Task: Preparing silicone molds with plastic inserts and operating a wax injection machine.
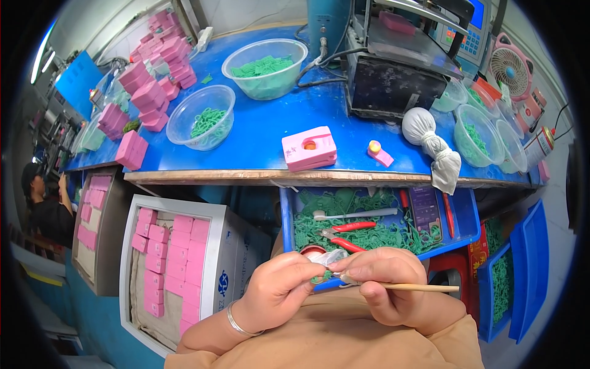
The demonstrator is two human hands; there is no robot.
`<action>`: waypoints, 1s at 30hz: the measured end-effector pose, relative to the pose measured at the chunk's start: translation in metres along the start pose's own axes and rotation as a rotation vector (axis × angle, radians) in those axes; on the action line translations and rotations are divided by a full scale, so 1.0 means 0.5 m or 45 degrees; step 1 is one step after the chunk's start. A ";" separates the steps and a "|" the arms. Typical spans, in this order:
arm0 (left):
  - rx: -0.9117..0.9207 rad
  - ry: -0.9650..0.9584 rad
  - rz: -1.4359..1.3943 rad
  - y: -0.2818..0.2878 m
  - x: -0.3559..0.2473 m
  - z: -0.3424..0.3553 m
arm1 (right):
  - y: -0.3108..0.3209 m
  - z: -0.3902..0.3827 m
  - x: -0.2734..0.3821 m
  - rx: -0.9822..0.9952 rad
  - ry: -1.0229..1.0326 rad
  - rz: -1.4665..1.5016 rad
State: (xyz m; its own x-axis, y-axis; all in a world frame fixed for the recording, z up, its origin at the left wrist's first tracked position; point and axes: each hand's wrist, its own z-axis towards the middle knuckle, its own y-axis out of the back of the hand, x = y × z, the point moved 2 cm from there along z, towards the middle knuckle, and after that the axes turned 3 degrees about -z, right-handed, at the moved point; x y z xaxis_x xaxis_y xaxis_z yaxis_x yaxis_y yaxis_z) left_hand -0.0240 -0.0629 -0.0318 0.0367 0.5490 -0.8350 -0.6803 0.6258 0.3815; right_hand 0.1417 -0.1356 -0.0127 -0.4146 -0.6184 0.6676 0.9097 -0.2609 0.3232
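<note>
Close to my body, my left hand and my right hand meet fingertip to fingertip. My right hand is closed around a thin wooden stick, whose free end points right; its other end is partly hidden by the fingers. The fingers of my left hand are pinched at a crumpled, clear-white film; what else they hold is hidden. A bit of green shows just below the fingertips. Right behind the hands is a small round red-rimmed container.
A blue drawer holds green pieces, red-handled pliers, a toothbrush and a phone. On the blue table are a pink block, bowls of green parts and a black machine. Left stands a box of pink blocks.
</note>
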 end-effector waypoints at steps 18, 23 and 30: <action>0.024 -0.017 0.038 0.004 0.003 -0.003 | -0.009 -0.004 0.002 -0.098 -0.170 0.187; 0.026 -0.028 0.074 0.005 0.000 -0.001 | -0.005 0.005 0.003 0.008 -0.124 0.071; 0.024 -0.035 0.092 0.002 -0.001 0.000 | -0.006 0.003 0.005 0.000 -0.101 -0.021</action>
State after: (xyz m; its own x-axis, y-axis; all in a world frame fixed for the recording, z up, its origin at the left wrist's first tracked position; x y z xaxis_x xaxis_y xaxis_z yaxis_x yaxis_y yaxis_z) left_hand -0.0246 -0.0626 -0.0307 0.0085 0.6080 -0.7939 -0.6680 0.5942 0.4480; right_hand 0.1378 -0.1354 -0.0108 -0.4301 -0.5531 0.7135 0.9027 -0.2702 0.3347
